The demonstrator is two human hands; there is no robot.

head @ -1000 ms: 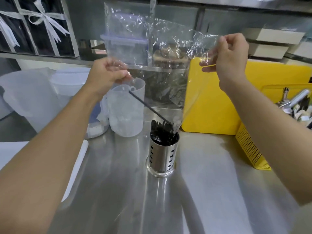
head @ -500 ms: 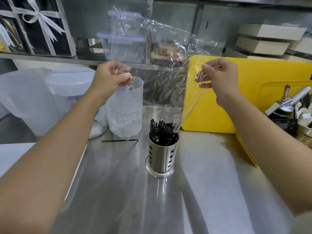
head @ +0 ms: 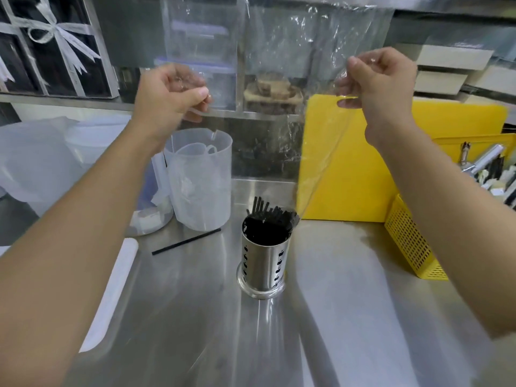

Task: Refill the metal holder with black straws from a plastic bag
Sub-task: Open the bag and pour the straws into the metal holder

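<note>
Upright perforated metal holder (head: 263, 263) full of black straws (head: 272, 216), clear plastic bag (head: 279, 88) above.

The holder (head: 262, 263) stands mid-worktop (head: 349, 317) with straws (head: 269, 216) in it; one straw (head: 186, 241) lies to its left, the jug (head: 199, 180) behind that, the basket (head: 413, 241) right.

Both forearms extended forward and raised, left hand (head: 170, 99) and right hand (head: 382, 82) level, apart, fingers pinched closed, knuckles outward.
</note>
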